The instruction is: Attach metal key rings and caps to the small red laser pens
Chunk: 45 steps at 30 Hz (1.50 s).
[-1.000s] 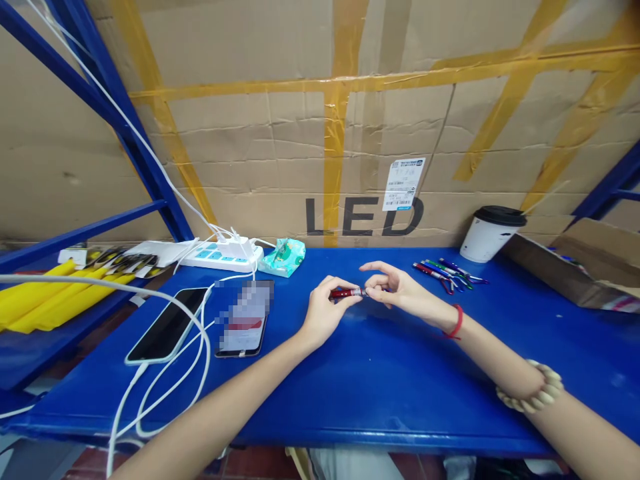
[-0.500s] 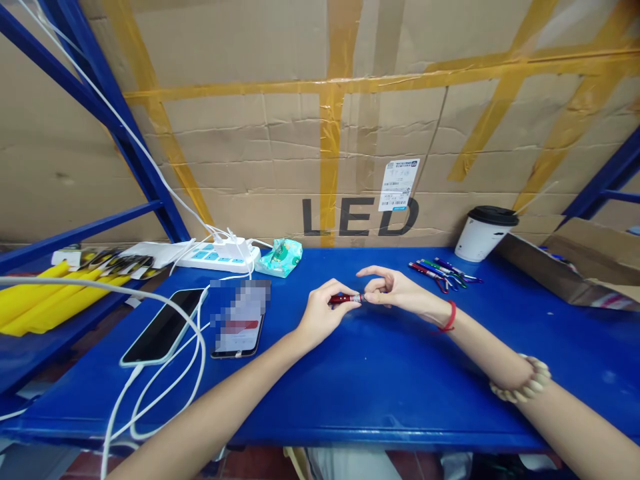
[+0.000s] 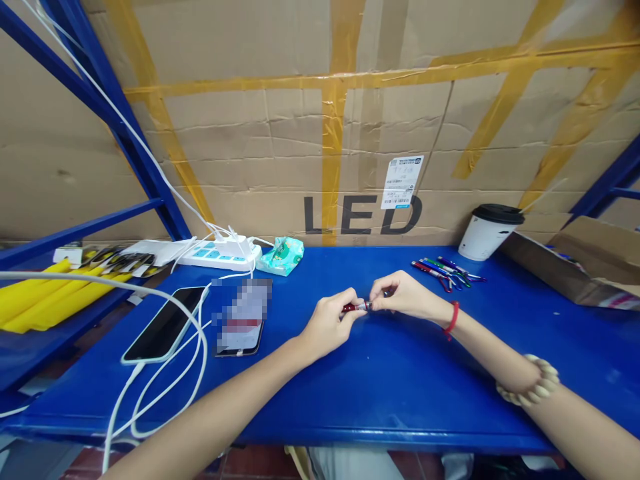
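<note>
Clearly, both hands meet over the middle of the blue surface [image 3: 380, 380], with a red pen [image 3: 354, 307] between them. The left hand [image 3: 327, 327] has its fingers closed around the barrel, leaving the silvery part near the end exposed. The right hand [image 3: 407, 297] pinches the dark tip at that end between thumb and fingers; what it grips there is perhaps a small end piece, though it is too small to tell for sure. The pen lies roughly level in this hold, pointing from one hand to the other.

A red band [image 3: 454, 319] circles the right wrist, and a pale beaded bracelet [image 3: 535, 387] sits farther up that forearm. Beyond the right hand, a loose cluster of pens [image 3: 445, 273] in red, green, blue and other colours lies on the surface. Behind it to the right stand a white cup [image 3: 485, 233] with a black lid and an open cardboard box [image 3: 570, 267].

On the left side, a phone in a pale case [image 3: 165, 327] has a cable plugged in, and a second phone [image 3: 245, 320], its screen partly pixelated, lies beside it. Behind them are a white power strip [image 3: 220, 257] and a green packet [image 3: 284, 257]. Yellow items [image 3: 45, 300] lie at the far left. Taped cardboard [image 3: 270, 167] marked "LED" rises behind the surface.
</note>
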Tool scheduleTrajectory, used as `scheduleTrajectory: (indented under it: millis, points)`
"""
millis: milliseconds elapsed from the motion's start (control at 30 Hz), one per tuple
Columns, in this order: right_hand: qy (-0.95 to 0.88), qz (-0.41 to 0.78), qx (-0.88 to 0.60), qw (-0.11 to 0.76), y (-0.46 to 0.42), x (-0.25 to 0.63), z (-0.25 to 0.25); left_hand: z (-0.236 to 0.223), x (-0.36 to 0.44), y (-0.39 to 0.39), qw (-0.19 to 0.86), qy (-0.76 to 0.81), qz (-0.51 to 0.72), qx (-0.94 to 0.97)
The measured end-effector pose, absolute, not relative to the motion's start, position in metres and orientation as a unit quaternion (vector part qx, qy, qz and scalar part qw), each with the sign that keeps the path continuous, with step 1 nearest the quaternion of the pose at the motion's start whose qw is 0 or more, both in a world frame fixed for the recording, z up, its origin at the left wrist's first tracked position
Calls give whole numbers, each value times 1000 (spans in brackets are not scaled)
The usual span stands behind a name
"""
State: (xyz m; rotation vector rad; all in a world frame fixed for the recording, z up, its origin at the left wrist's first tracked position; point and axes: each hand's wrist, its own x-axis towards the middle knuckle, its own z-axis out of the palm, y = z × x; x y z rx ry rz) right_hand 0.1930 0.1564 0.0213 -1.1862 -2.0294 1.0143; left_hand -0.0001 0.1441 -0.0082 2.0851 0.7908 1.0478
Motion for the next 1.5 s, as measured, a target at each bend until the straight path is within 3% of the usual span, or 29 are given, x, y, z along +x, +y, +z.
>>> scheduleTrajectory:
  millis: [233,367,533,667,900,1133,1500]
  points:
    - [-768,384,-425,285,155,191,18,-12,-6,148,204,276,361,867]
    - [-735,443,-422,293,155,188,15,-11,-7,151,183,280,350,875]
    - [-676,546,-391,303,153,186,17,-7,-5,149,228,284,391,845]
    - [-650,563,-403,312,149,184,21,-5,-2,145,300,276,422,810]
    - [-668,430,-484,366,152,179,20,-5,4,152,356,337,456,743]
    - [-758,217,-438,432,153,185,23,-2,7,151,413,342,471,701]
    - [-815,177,-380,400,152,190,25,-7,7,146,444,334,436,708]
